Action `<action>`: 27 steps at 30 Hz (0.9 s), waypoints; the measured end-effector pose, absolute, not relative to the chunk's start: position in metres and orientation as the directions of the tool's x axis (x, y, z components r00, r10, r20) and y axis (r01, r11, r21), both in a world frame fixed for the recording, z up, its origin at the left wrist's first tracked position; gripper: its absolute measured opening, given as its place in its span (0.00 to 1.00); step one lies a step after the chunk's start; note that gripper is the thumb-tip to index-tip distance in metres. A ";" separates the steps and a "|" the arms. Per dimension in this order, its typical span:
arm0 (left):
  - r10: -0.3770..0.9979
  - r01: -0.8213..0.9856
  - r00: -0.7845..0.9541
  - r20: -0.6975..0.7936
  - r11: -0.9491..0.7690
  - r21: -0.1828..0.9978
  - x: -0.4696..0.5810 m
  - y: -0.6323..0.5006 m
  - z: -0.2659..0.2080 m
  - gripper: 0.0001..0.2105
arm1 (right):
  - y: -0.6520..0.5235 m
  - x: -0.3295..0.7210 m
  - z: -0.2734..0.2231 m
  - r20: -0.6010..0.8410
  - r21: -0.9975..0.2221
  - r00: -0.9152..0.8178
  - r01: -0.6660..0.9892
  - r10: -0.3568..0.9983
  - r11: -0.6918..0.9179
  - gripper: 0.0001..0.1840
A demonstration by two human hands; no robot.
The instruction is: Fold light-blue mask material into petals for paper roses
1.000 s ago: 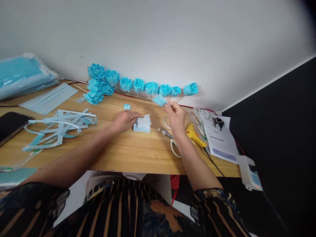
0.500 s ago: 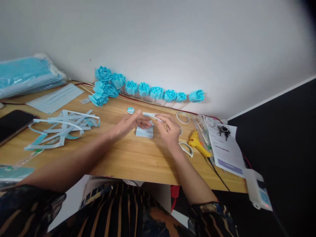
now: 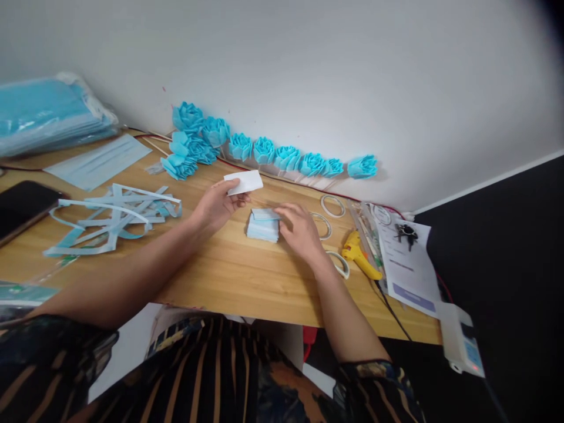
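a person in a dark striped top is working at a wooden table [image 3: 247, 282], where the left hand [image 3: 220, 205] is holding a small white rectangle [image 3: 247, 181], thumb pressing on top and fingers curling beneath, so the piece is being clamped between them above the tabletop. the right hand [image 3: 300, 231] is reaching to the right edge of a small stack of pale blue pieces [image 3: 263, 229], its fingertips meeting the top one; from here i cannot tell whether they are pinching it or only resting. the stack is lying on the table between the two hands, just below the white rectangle. along the wall, blue flowers [image 3: 288, 157] are standing in a row, several bunching at its left end. a tangle of pale blue strips [image 3: 110, 222] is lying to the left, near a dark phone [image 3: 27, 207]. beyond the right hand, a yellow glue gun [image 3: 360, 256] is lying beside a printed sheet [image 3: 408, 267], on which keys [image 3: 406, 232] are resting.
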State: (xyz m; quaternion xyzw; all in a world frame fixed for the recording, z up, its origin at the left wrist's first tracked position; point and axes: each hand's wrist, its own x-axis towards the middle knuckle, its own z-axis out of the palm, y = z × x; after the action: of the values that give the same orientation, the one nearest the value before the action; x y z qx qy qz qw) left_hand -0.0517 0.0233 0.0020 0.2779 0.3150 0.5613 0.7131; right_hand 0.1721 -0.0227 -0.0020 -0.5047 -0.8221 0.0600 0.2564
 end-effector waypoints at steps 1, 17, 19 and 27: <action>0.975 -0.623 0.172 -0.139 0.217 0.751 -0.052 0.023 0.002 0.09 | -0.023 0.169 -0.003 0.325 -0.327 -0.375 0.816 0.868 0.476 0.20; 0.977 -0.670 0.183 -0.111 0.206 0.713 -0.051 0.021 0.007 0.07 | -0.032 0.140 0.036 0.300 0.072 -0.420 0.905 0.856 0.419 0.13; 0.978 -0.674 0.177 -0.107 0.200 0.712 -0.051 0.020 0.008 0.06 | -0.043 0.135 0.030 0.257 0.097 -0.443 0.896 0.859 0.433 0.14; 0.978 -0.684 0.187 -0.094 0.198 0.702 -0.051 0.020 0.007 0.04 | -0.056 0.131 0.016 0.241 0.088 -0.440 0.898 0.865 0.432 0.14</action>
State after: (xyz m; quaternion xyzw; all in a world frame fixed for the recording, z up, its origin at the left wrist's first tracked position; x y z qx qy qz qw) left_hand -0.0514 0.0201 0.0073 0.2661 0.2764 0.5746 0.7229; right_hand 0.1315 -0.0557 0.0159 -0.5233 -0.8423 -0.1018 0.0800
